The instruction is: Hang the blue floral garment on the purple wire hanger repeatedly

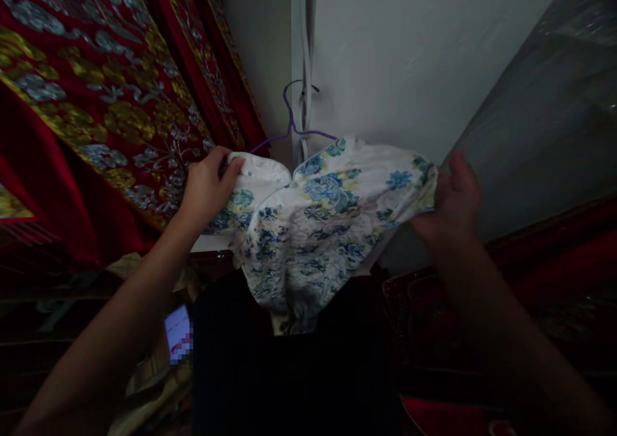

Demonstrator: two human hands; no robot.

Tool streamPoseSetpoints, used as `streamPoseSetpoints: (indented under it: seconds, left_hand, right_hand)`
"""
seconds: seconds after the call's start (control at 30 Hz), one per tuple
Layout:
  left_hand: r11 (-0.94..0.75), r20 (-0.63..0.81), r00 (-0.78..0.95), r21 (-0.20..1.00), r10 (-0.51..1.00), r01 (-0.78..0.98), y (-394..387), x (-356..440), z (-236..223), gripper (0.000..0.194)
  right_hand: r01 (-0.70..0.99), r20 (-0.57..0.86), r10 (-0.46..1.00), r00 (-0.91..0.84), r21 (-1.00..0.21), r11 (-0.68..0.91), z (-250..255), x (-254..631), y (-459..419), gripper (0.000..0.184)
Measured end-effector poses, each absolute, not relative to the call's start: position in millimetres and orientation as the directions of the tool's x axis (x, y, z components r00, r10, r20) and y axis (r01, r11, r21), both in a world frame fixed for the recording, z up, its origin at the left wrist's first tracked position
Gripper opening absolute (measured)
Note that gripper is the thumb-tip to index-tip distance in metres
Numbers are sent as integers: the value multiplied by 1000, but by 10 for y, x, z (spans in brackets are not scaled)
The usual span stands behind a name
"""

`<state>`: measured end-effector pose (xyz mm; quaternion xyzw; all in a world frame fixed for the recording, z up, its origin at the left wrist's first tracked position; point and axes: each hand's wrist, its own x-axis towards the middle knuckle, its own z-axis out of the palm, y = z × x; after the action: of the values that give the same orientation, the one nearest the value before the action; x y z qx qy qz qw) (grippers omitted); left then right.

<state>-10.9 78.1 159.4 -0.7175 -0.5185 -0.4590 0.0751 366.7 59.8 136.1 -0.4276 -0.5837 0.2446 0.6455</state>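
A white floral blouse (318,217) with blue and green flowers hangs on a purple wire hanger (291,124) whose hook points up. My left hand (209,182) pinches the blouse's shoulder beside the collar, thumb on top. At the other side my right hand (453,198) holds the end of a sleeve, which is stretched out sideways; its fingers are partly in shadow. The blouse's lower part bunches and hangs down in front of my dark clothing.
Red cloth (130,95) embroidered in gold and silver hangs at the left. A pale wall (385,56) with a vertical cable (306,37) stands behind. Greyish plastic sheeting (554,134) covers the right side. A lit phone (177,333) lies low at the left.
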Motion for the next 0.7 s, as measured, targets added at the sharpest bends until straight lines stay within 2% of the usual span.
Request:
streamPoseSetpoints:
  seconds: [0.07,0.17,0.23,0.27,0.33,0.4,0.43,0.47,0.5,0.6,0.63,0.7]
  left_hand:
    - [-446,741,30,370,670,815,775,-95,1595,33]
    - [-459,738,35,382,674,802,791,-73,1599,35]
    - [-479,742,36,394,669,784,816,-58,1594,35]
    - [-499,743,36,412,668,763,828,-48,1585,36]
    - [-558,725,44,488,687,672,839,-15,1551,40]
    - [-613,698,47,593,715,522,817,52,1500,51]
    - [-633,689,43,639,724,437,789,104,1473,57]
    - [-650,682,41,674,730,351,749,171,1449,63]
    - [-661,676,50,700,735,270,697,254,1432,69]
    - [-652,640,180,758,747,12,487,570,1436,83]
    - [-620,616,265,781,742,-77,412,682,1456,86]
    - [-523,564,432,823,703,-222,284,871,1511,88]
  right_hand:
    - [208,566,809,160,-820,533,1561,3571,487,75]
    - [283,595,796,113,-787,548,1767,3328,283,87]
    - [239,571,819,53,-804,545,1788,3177,166,93]
    - [189,547,837,-28,-819,541,1762,3123,124,94]
    - [81,491,819,-297,-841,534,1647,3063,92,93]
    - [85,420,722,-551,-832,549,1458,3038,133,79]
    - [137,405,686,-604,-795,590,1340,3024,176,67]
    - [216,412,675,-612,-734,644,1209,3000,229,58]
    - [311,437,678,-591,-651,692,1068,2964,285,60]
    - [533,582,655,-483,-398,747,644,2792,431,107]
    - [567,633,631,-448,-344,748,525,2731,463,115]
    - [588,719,589,-369,-310,747,352,2650,493,115]
